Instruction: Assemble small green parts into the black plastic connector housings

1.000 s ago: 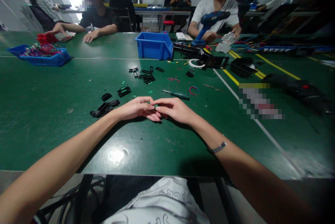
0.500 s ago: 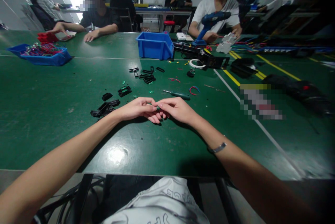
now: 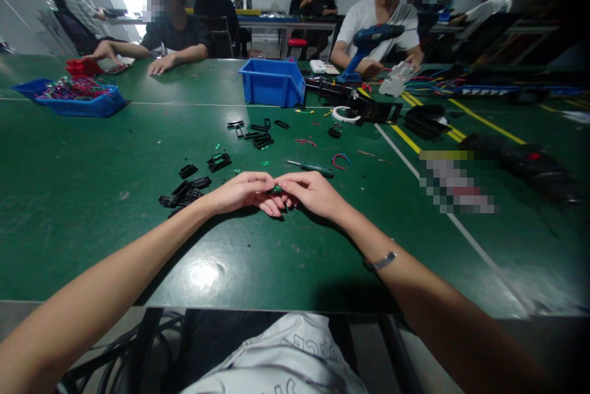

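My left hand (image 3: pixel 251 191) and my right hand (image 3: pixel 310 190) meet fingertip to fingertip above the green tabletop. Pinched between them is a small green piece (image 3: pixel 277 189), which looks like a tiny circuit board; fingers cover most of it. Just beyond the hands lies a screwdriver (image 3: pixel 318 168) with a dark green handle. Several black plastic housings (image 3: pixel 187 191) are heaped left of my left hand. Another black housing (image 3: pixel 219 162) has green parts in it. Farther off, several black frames (image 3: pixel 262 139) lie loose beside small green bits (image 3: pixel 266 163).
A blue bin (image 3: pixel 271 83) stands beyond the parts. At far left, a blue tray (image 3: pixel 83 105) holds coloured wires. A blue cordless drill (image 3: pixel 369 43) stands at back right, near a co-worker's white parts (image 3: pixel 397 78). Short red and blue wires (image 3: pixel 340 161) lie to the right.
The fingers of my left hand have shifted slightly around the small green piece, and a little more of it shows. Both arms stay almost in place.
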A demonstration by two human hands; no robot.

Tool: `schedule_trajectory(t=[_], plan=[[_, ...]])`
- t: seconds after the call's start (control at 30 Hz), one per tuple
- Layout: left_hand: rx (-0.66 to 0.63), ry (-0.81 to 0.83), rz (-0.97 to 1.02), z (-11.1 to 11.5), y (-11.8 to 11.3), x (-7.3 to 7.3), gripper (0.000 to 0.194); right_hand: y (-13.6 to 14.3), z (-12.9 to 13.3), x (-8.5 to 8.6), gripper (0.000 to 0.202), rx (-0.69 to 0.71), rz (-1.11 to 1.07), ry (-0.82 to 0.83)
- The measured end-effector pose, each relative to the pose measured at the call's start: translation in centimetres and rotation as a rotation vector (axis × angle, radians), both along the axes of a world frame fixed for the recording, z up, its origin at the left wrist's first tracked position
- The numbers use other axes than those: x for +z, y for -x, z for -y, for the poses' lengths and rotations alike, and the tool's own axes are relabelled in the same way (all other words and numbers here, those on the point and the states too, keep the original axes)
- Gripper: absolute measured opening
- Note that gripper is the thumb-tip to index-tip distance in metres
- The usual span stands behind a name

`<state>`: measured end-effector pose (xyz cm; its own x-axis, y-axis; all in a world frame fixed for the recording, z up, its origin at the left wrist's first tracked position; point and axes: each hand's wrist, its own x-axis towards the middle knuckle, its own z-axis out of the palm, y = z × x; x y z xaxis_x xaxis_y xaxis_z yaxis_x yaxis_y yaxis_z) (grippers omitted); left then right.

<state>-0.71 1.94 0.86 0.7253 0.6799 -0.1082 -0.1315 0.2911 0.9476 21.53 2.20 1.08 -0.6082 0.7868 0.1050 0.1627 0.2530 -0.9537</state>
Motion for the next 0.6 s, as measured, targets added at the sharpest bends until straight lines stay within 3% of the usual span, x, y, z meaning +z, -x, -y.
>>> schedule_trajectory(t=[0.6], plan=[[0.008, -0.024, -0.016, 0.09, 0.03, -0.48, 0.026, -0.11, -0.16, -0.21, 0.035, -0.006, 0.013, -0.004]])
